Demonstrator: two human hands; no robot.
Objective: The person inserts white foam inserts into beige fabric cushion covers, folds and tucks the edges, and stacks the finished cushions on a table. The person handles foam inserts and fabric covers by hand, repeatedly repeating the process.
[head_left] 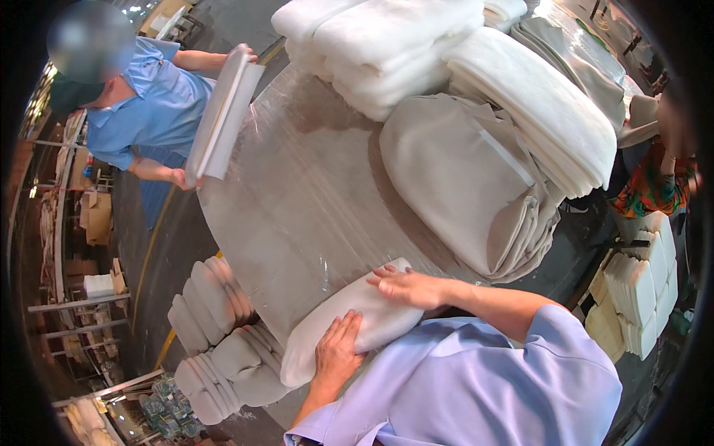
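Note:
A white, soft, long cushion (357,320) with rounded ends lies at the near edge of the table, right against my body. My left hand (338,351) rests on its near side, fingers stretched out over the surface. On its far right end lies my right hand (409,288), palm down with the fingers extended. Neither hand is wrapped round anything. Beyond the cushion spreads the grey table top (297,201), which looks covered in shiny plastic film.
Folded grey-beige fabric covers (461,171) and thick white padding stacks (394,44) fill the table's far and right parts. Grey cushions (223,349) are piled at the lower left. A co-worker in blue (160,97) carries flat pale pieces (223,119). White blocks (643,290) stand at right.

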